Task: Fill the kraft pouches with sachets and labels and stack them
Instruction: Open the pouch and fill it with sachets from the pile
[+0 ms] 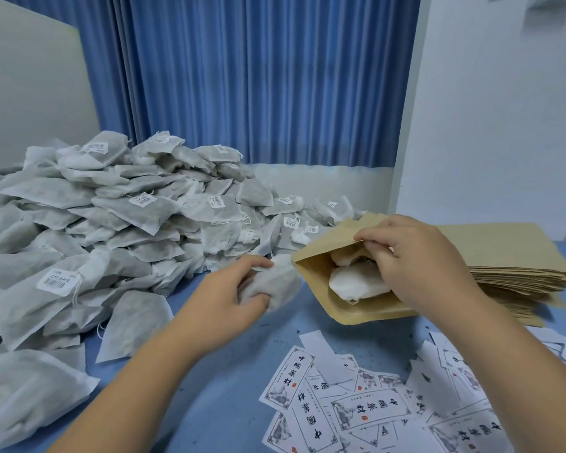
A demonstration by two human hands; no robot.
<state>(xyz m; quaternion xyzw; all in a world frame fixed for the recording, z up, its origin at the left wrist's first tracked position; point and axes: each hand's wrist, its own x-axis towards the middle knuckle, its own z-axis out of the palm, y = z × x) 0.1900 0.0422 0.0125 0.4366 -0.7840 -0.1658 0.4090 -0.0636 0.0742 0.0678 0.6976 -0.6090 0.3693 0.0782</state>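
Although loose labels (370,410) lay scattered nearest the person, under and beside the right forearm, a strip of bare blue surface (229,387) stood open between the two forearms. Outside the left forearm, stray sachets spilled down to the near edge of view.

Further out, the left hand (239,289) gripped a soft white sachet (275,282), fingers and thumb curled round it. Its far end sat just beside the mouth of the kraft pouch (317,246); whether the two touched could not be told. The right hand (415,269) pinched the pouch's upper lip between thumb and fingers, holding the mouth agape toward the left hand. Two packed sachets (356,284) already showed inside that mouth, under the right hand's fingers. The pouch's lower lip hung close over the surface, near the far edge of the labels.

Beyond the right hand lay a stack of flat pouches (510,256), its upper sheets fairly square and its lower ones fanned out toward the person. Beyond and outside the left hand rose the heap of sachets (128,207), many bearing barcode stickers and strings; its foot came close to that hand's knuckles, leaving little room there. Farthest off hung a blue pleated curtain (258,76), with a white wall (504,125) beyond the right hand.
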